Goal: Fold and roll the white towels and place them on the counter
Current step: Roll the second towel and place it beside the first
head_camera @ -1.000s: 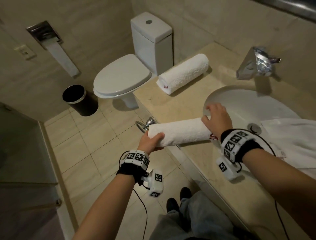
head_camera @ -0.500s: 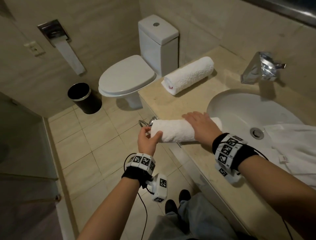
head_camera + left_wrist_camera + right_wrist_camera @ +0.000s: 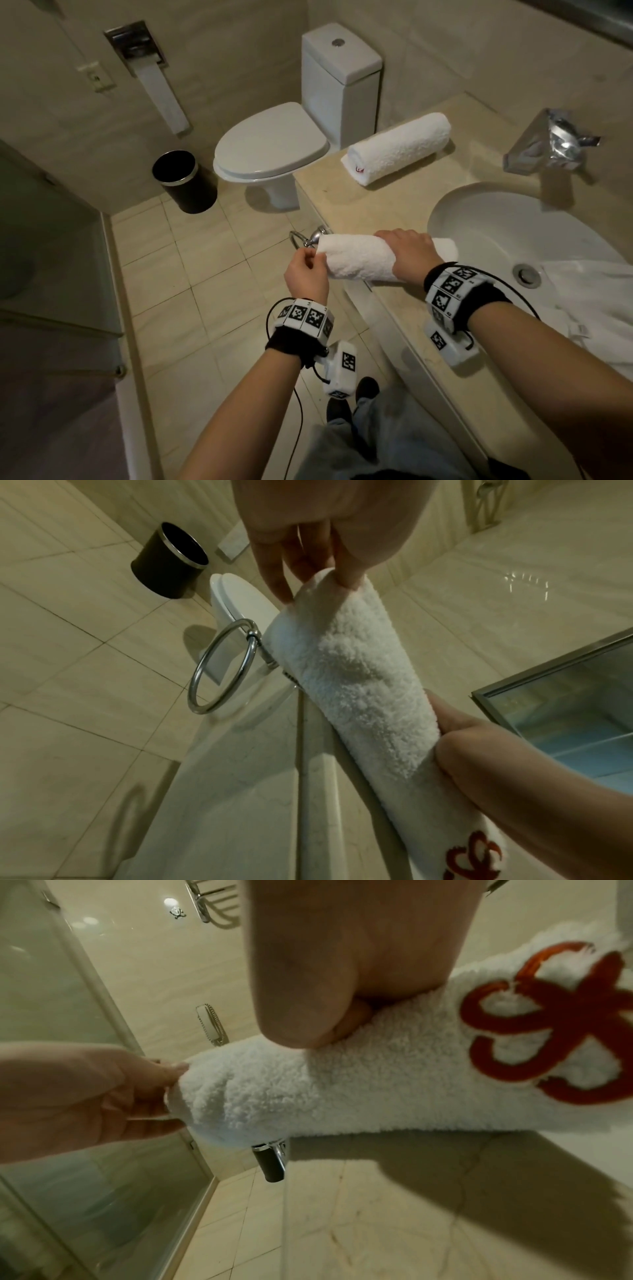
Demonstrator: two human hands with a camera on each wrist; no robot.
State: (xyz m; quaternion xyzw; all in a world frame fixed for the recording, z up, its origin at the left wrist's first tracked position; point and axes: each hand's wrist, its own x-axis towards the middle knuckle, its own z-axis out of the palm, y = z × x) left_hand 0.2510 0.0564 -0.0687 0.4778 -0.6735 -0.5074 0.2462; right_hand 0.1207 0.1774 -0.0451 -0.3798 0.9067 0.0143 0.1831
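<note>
Counter (image 3: 346,202) edge: towel roll (image 3: 356,260) btwn both grips.

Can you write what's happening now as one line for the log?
left hand pinches roll end | right hand grips roll | second roll on counter

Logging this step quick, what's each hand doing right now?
Left hand: pinching the rolled towel's end.
Right hand: gripping the same towel mid-roll.

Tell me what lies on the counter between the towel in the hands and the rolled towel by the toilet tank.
Nothing: in the head view, bare counter separates the held towel from the finished rolled towel.
</note>
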